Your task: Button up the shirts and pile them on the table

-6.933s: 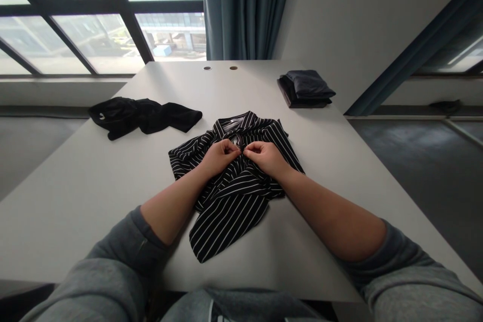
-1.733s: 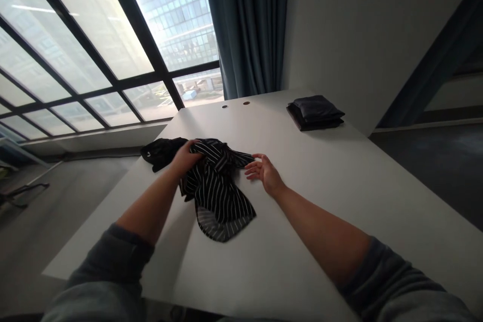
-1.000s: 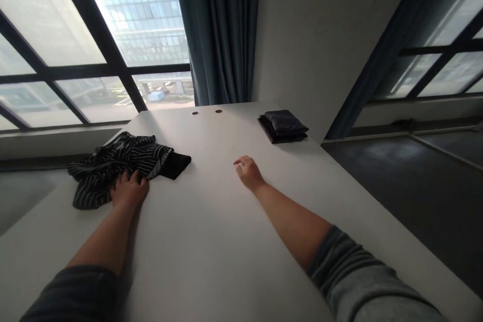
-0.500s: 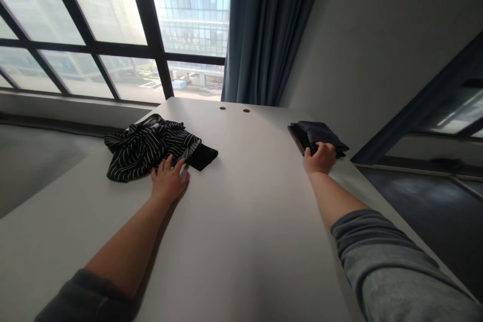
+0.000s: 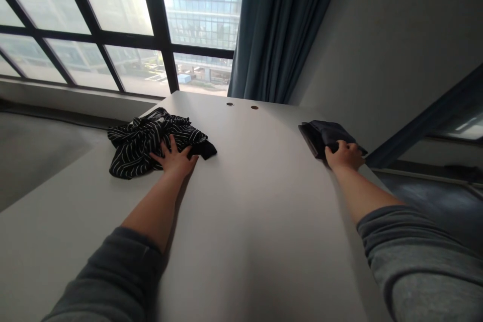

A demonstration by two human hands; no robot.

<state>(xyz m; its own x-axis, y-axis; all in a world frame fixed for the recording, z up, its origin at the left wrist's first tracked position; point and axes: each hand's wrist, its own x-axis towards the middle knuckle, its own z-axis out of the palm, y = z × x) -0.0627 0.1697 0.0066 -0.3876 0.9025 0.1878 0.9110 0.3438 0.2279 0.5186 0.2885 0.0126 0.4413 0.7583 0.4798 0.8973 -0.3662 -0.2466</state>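
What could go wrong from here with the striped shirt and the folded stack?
1. The shirt is heaped over a black garment, one end sticking out; pulling either might drag both.
2. The shirt lies close to the left edge of the table; a shove from the left hand could tip it off.
3. The right hand is on the stack, near the right edge; a careless push might spill or unfold it.

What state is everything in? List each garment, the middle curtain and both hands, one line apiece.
Striped shirt: crumpled, unfolded
Black garment: partly covered by the shirt
Dark stack: folded
Middle curtain: hanging gathered
Left hand: fingers spread over the shirt
Right hand: fingers curled on the stack, grip unclear
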